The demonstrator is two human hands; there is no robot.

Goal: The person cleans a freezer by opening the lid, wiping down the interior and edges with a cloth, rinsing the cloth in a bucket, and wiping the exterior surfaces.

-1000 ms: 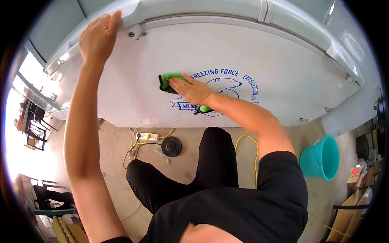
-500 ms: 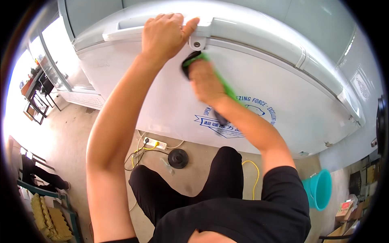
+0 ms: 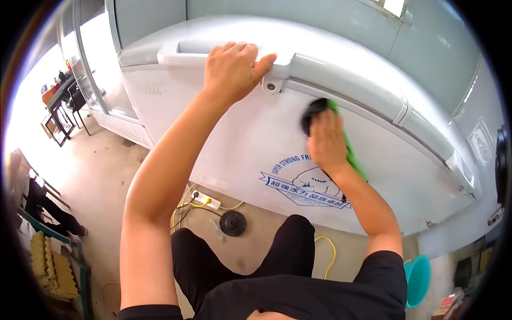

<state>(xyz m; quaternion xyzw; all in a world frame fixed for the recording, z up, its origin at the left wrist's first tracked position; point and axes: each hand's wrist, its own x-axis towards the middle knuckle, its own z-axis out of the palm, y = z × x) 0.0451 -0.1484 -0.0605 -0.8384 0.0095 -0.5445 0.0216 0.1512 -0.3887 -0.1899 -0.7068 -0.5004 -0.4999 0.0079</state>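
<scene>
My left hand (image 3: 232, 69) grips the handle on the lid edge of a white chest freezer (image 3: 240, 128), beside the round lock (image 3: 271, 87). Pressed to the upper front panel, my right hand (image 3: 327, 137) holds a green and black cloth (image 3: 349, 152), slightly blurred, its end trailing down by the wrist. Below and left of that hand is the blue printed logo (image 3: 309, 184), partly covered by the cloth and forearm.
On the floor below lie a power strip (image 3: 206, 200) with cables and a black round base (image 3: 233, 223). A teal bucket (image 3: 418, 281) stands at the lower right. Chairs and a person's leg (image 3: 56, 208) are at the left.
My right hand has moved the cloth right across the panel, from beside the logo to above it. My left hand stays on the handle, and the view has shifted.
</scene>
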